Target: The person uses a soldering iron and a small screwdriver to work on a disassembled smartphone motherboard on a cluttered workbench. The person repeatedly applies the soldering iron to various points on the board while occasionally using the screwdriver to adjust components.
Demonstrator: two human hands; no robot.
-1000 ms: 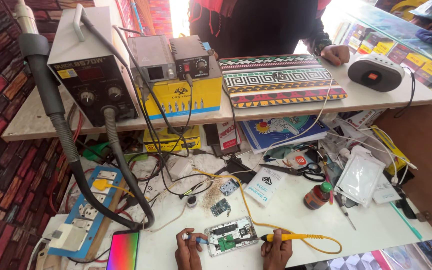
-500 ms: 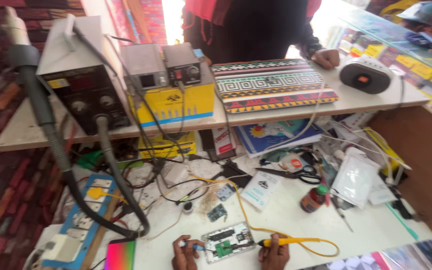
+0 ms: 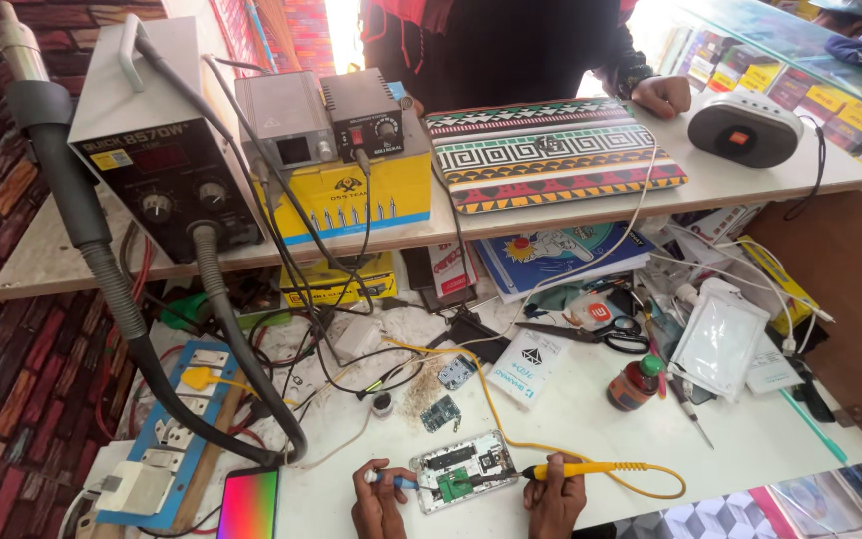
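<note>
An opened phone (image 3: 461, 469) with its green circuit board showing lies on the white bench at the bottom centre. My right hand (image 3: 557, 499) grips a yellow soldering iron (image 3: 576, 468) whose tip points at the board. My left hand (image 3: 379, 497) pinches a thin blue-handled tool (image 3: 394, 481) at the phone's left end. The iron's yellow cable (image 3: 491, 399) loops across the bench. Two small loose circuit boards (image 3: 441, 413) lie just beyond the phone.
A hot-air station (image 3: 162, 150) with grey hoses, a soldering station on a yellow box (image 3: 351, 190), a patterned laptop (image 3: 551, 155) and a speaker (image 3: 745, 128) sit on the shelf. Another person's hand (image 3: 662, 95) rests there. Scissors (image 3: 591, 332), a small bottle (image 3: 636, 382), a power strip (image 3: 177, 429) and a lit phone (image 3: 249, 504) crowd the bench.
The view has shifted slightly and drawn closer. Both hands stay at the opened phone with their tools, hardly moving.
</note>
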